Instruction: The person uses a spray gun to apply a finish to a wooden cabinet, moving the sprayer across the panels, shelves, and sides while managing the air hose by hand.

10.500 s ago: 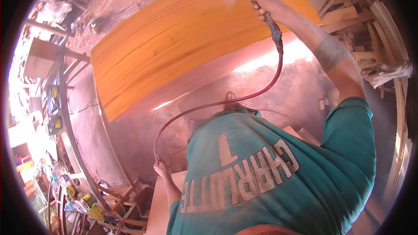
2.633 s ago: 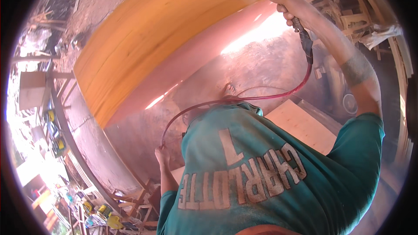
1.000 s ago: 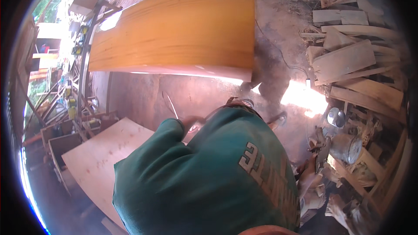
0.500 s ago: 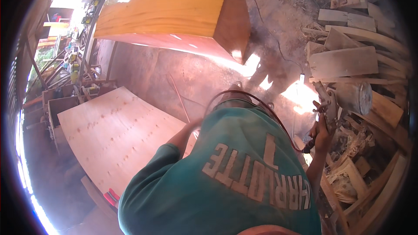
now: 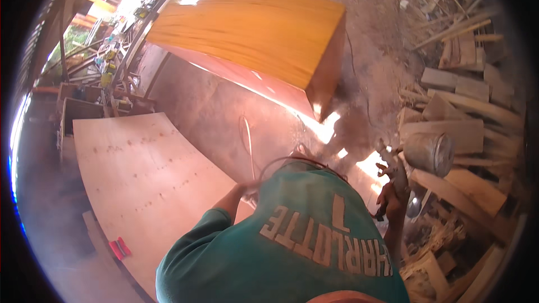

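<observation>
In my right hand [image 5: 393, 203] is a metal spray gun [image 5: 397, 175], the fingers wrapped round its handle. A round metal cup [image 5: 429, 154] is attached to it and juts out to the right. My left hand [image 5: 250, 192], held low by my left side, is closed on a thin hose [image 5: 250, 148] that hangs in a loop; its fingers are partly hidden. A dark hose [image 5: 281, 160] curves round in front of my green top. Beyond my hands lies a long wooden box-like piece [image 5: 252, 36] with a glossy orange-yellow top and a pinkish side.
A pale plywood sheet [image 5: 140, 168] lies at the left, with a red object [image 5: 119, 248] by its edge. Stacked offcuts and boards [image 5: 449, 134] fill the right side. Open wooden boxes [image 5: 78, 115] stand at the far left. A thin cord [image 5: 352, 56] crosses the dusty floor.
The view has shifted, so the orange-topped piece sits lower and further right. My right hand and the spray gun have come lower and closer to my body. Both hands keep their hold.
</observation>
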A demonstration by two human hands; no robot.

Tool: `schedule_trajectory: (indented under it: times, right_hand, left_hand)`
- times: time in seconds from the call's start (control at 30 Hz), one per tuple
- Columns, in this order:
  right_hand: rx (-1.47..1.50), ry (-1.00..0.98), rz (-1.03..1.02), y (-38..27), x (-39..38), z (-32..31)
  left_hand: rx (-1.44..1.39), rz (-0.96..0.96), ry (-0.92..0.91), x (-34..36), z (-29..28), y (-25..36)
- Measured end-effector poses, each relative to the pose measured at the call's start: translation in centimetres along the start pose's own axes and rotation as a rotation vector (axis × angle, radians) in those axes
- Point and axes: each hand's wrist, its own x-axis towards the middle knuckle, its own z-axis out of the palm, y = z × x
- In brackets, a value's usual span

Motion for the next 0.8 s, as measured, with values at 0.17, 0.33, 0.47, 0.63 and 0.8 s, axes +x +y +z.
schedule_trajectory:
  times: [0.17, 0.33, 0.47, 0.63, 0.8]
  right_hand:
    - [-0.105, -0.222, 0.071, -4.1, 2.6, 5.1]
    - [-0.163, -0.432, -0.044, -6.4, 7.6, 10.2]
    - [-0.219, -0.709, 0.001, -7.6, 12.2, 11.9]
    - [-0.248, -1.037, 0.115, -8.7, 16.2, 15.3]
    - [-0.223, -1.251, 0.131, -7.5, 18.6, 14.4]
  left_hand:
    - [0.014, 0.083, -0.108, 0.1, -2.3, 0.0]
    - [-0.065, 0.154, -0.124, 3.1, -6.1, -2.7]
    - [-0.191, 0.253, -0.121, 8.3, -7.3, -7.9]
    - [-0.407, 0.395, 0.088, 15.2, 0.0, -16.3]
    - [-0.668, 0.197, -0.042, 11.0, 13.1, -15.5]
